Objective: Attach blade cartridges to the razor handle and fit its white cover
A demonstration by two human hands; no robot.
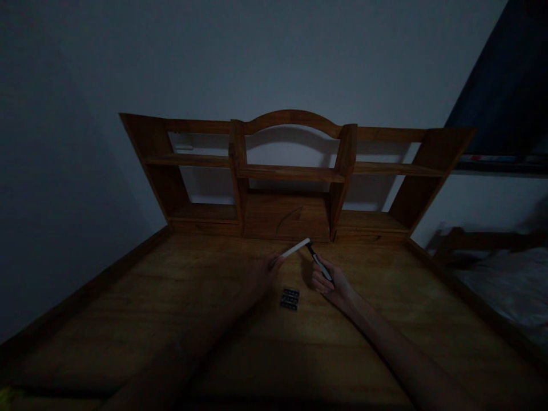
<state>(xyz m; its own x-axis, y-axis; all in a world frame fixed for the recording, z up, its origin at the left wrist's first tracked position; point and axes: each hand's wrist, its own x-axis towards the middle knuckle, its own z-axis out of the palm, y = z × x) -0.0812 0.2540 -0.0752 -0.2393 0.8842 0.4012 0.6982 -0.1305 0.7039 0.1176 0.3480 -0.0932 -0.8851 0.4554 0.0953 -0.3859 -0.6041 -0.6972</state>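
Observation:
My left hand is closed around one end of a slim white stick, which slants up and to the right. In my right hand is a slender handheld tool with a pale handle and a black neck; its exact kind is hard to make out in the dim light. The tool's dark tip meets or lies very close to the far end of the white stick. Between and below my hands, a small dark pack with several rows of shiny spots lies flat on the wooden desk.
A wooden shelf unit with several compartments stands along the back of the desk, against a pale wall. Raised wooden edges border the desk's sides. To the right are a dark curtain or window and pale crumpled fabric.

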